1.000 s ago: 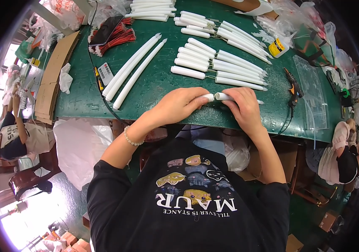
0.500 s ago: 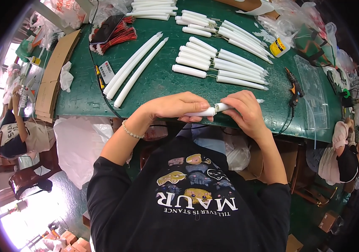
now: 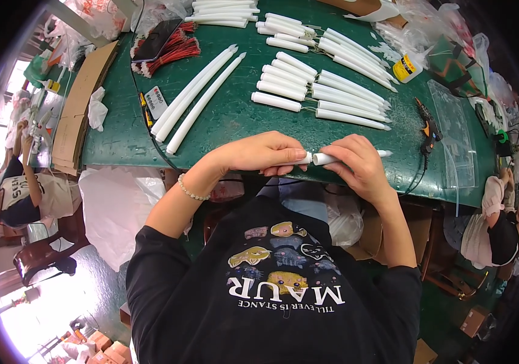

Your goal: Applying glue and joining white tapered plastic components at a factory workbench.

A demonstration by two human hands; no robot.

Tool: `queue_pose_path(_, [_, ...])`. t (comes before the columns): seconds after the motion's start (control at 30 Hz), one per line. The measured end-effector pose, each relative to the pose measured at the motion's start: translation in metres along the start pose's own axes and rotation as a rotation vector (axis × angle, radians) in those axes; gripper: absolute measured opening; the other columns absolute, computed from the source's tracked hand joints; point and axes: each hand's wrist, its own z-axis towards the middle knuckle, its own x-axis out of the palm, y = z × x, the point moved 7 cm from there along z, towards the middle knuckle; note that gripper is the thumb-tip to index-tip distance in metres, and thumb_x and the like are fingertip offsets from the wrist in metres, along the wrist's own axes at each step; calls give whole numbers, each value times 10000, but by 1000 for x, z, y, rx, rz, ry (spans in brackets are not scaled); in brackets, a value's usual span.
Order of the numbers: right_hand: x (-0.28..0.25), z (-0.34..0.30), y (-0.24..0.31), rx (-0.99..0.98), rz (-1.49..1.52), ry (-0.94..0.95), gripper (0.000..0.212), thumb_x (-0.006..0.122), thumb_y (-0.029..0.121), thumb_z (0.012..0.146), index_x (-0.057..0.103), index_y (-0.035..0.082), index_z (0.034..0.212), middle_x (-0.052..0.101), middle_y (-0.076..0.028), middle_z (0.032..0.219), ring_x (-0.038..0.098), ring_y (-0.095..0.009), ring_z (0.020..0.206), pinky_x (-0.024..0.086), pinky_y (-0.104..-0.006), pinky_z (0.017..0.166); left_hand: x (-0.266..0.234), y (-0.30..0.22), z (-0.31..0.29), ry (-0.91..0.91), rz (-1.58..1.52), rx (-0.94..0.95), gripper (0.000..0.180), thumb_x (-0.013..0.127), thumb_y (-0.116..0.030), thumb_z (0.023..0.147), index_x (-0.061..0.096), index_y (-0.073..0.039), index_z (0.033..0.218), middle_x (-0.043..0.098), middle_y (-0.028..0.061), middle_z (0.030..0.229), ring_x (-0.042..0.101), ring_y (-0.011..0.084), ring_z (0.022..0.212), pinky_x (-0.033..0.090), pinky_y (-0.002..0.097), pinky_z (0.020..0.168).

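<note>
Near the front edge of the table, my left hand [image 3: 265, 151] is closed around a short white candle tube [image 3: 304, 161], and only its end shows past the thumb. My right hand [image 3: 359, 164] grips the tapered half of a white electric candle [image 3: 321, 159]. The pale flame-shaped tip [image 3: 385, 153] of that half pokes out beyond my right fingers. The ends of both pieces face each other with a narrow gap between. Just beyond my hands lie several straight tubes [image 3: 276, 101] and tapered halves [image 3: 353, 119], set in pairs with thin wires between them.
Long white candles [image 3: 205, 103] lie at the left, near a small remote [image 3: 156, 102]. A dark phone [image 3: 157, 41] rests on bundled red wires [image 3: 177, 54]. A glue gun [image 3: 427, 124] and a yellow-labelled bottle [image 3: 405, 68] are on the right. People [image 3: 23, 194] work at both sides.
The tapered half has shifted slightly right, its flame tip showing further past my right fingers. Less of the straight tube shows beyond my left thumb. Both hands keep their grip.
</note>
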Motion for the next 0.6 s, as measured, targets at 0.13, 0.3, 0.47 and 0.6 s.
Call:
queue_pose_path(0.13, [1, 3, 6, -11, -73, 16, 371, 803, 97, 761, 700, 65, 1117, 679, -85, 997, 626, -292, 904, 517, -397, 769, -1, 3, 2, -19, 4, 4, 444, 485, -438, 1089, 671, -40, 1024, 556, -27, 727, 484, 59, 594, 401, 230, 524])
queue_pose_path(0.3, [2, 5, 11, 8, -182, 58, 365, 793, 113, 776, 698, 91, 1128, 659, -77, 924, 626, -283, 849, 521, -385, 679, -3, 8, 4, -66, 109, -2, 455, 489, -442, 1085, 645, -23, 1002, 557, -20, 730, 486, 86, 630, 420, 264, 577])
queue_pose_path(0.47, [8, 2, 6, 10, -260, 122, 364, 787, 173, 795, 683, 116, 1139, 606, -62, 804, 624, -280, 721, 493, -413, 596, -4, -2, 2, -144, 332, 143, 448, 516, -429, 1066, 651, -3, 1042, 604, 67, 749, 568, 212, 702, 454, 384, 654])
queue_pose_path(0.6, [9, 2, 2, 16, -252, 71, 361, 789, 182, 795, 680, 104, 1130, 596, -66, 793, 626, -275, 714, 493, -409, 586, 0, -7, 2, -211, 472, 151, 410, 510, -395, 1064, 635, -5, 1045, 653, 158, 799, 629, 352, 751, 465, 467, 683])
